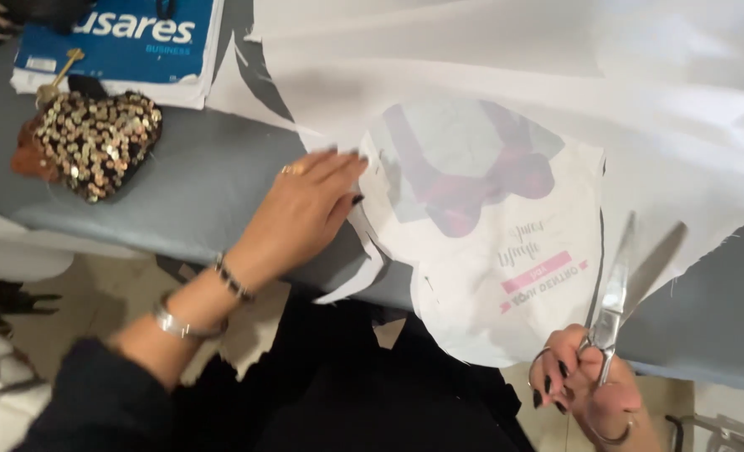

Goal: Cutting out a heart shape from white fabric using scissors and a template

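Across the grey padded board point(204, 188) lies a large sheet of white fabric point(640, 100), the biggest thing in view and the landmark for all else. On the fabric's lower middle sits a rounded paper pattern point(506, 276) bearing a dark red bow motif and a pink band of lettering; its lower edge overhangs the board's near side. At the fabric's left margin the left hand point(309, 209) rests flat, fingers spread and open, pressing cloth and pattern edge down; it grips nothing. Below the fabric's right part, the right hand point(577, 381) is closed through the handles of steel scissors point(613, 289), whose blades point up along the pattern's right curve, apparently parted around the cloth.

Judged from this arrangement, cutting well calls for keeping the blades just outside the paper outline, taking long strokes, and holding the flat hand near the cut so the layers do not shift.

Left of the fabric, well apart, lie a blue-covered paper ream point(120, 42), then a sequinned heart-shaped cushion point(95, 142), and, smallest, a gold key-like piece point(58, 75) at the cushion's top.
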